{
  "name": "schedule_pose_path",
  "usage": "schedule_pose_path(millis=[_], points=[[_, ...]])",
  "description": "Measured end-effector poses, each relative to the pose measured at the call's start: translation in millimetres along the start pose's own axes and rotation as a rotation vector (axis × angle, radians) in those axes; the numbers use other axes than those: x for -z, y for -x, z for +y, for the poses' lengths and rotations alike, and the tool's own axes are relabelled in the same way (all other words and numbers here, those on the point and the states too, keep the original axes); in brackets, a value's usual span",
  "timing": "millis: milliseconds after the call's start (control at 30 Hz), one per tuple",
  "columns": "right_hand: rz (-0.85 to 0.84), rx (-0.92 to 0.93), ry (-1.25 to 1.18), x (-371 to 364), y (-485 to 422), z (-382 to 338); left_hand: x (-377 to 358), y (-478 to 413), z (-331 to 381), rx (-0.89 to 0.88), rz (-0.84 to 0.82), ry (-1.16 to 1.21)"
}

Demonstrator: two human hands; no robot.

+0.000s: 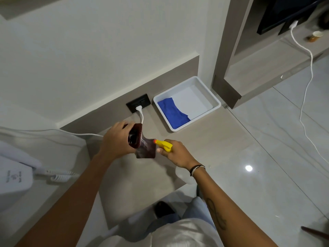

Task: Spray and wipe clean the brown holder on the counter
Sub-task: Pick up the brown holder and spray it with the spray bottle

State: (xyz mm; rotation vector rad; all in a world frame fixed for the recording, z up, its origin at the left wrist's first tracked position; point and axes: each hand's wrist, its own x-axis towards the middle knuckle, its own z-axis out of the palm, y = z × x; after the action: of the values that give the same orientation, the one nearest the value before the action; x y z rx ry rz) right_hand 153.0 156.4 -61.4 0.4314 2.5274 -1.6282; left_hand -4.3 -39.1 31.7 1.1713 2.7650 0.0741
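My left hand [116, 139] grips the brown holder [140, 142] and holds it tilted above the counter [204, 132], its dark glossy opening turned toward me. My right hand [175, 153] is wrapped around a spray bottle with a yellow trigger head [164, 145]. The orange nozzle tip almost touches the holder's right side. The bottle's pale body [185, 175] hangs below my wrist, partly hidden by the hand. A blue cloth [173, 112] lies in a white tray [216, 102] at the back right of the counter.
A black wall socket [138, 102] with a white plug and cable sits behind the holder. A white phone with a coiled cord [58, 176] lies at the left. Glossy floor tiles [276, 157] spread to the right, with a white cable across them.
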Motion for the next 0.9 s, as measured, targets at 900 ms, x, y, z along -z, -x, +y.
schedule_pose_path(millis=[900], points=[[0.428, -0.077, 0.144, 155.0, -50.5, -8.5, -2.5, -12.4, 31.9, 0.352, 0.028, 0.049]])
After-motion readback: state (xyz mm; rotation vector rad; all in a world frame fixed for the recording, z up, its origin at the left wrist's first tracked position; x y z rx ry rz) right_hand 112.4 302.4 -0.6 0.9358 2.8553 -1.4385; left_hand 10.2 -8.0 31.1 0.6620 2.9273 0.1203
